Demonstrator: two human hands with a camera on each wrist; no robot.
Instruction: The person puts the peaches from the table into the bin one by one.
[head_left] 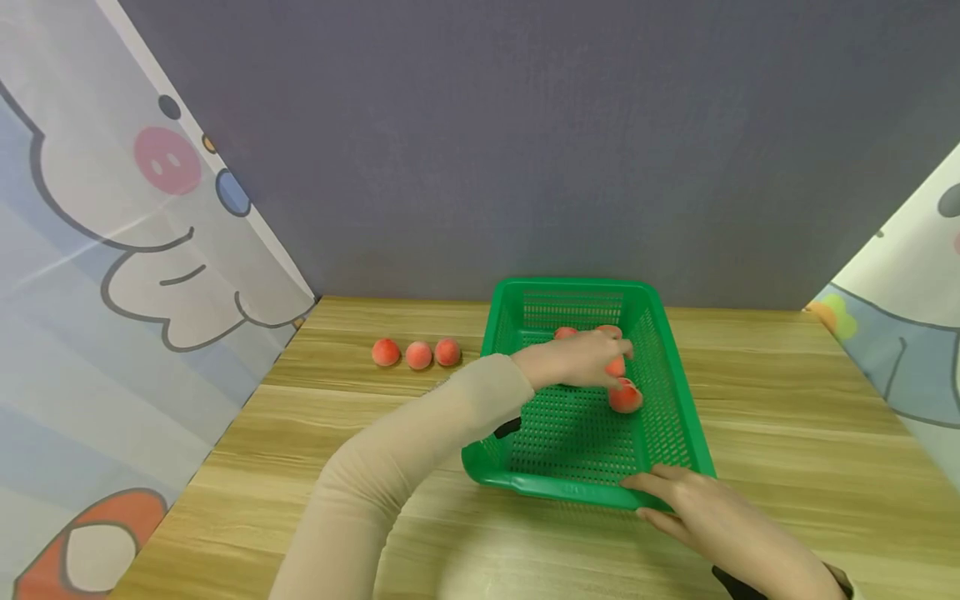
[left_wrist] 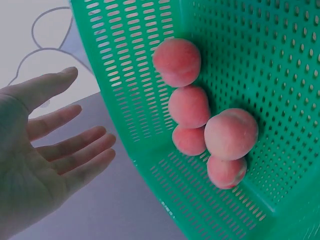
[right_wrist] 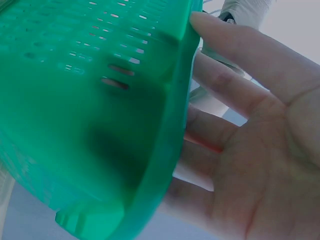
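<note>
A green plastic basket [head_left: 573,492] with slotted walls stands on the table. Inside it are several peaches [left_wrist: 231,134], grouped along one side; in the head view my left hand partly covers them. My left hand [head_left: 581,358] is over the basket, its fingers spread and nothing held, as the left wrist view [left_wrist: 45,150] shows. One peach [head_left: 625,397] appears just below its thumb in the head view. At the basket's near right corner my right hand [head_left: 693,504] holds the rim [right_wrist: 172,115], fingers over it and thumb on the outer side.
Three more peaches [head_left: 418,356] lie in a row on the wooden table [head_left: 787,417], left of the basket. A grey wall [head_left: 480,150] rises behind the table. Cartoon-printed sheets [head_left: 90,275] hang at both sides.
</note>
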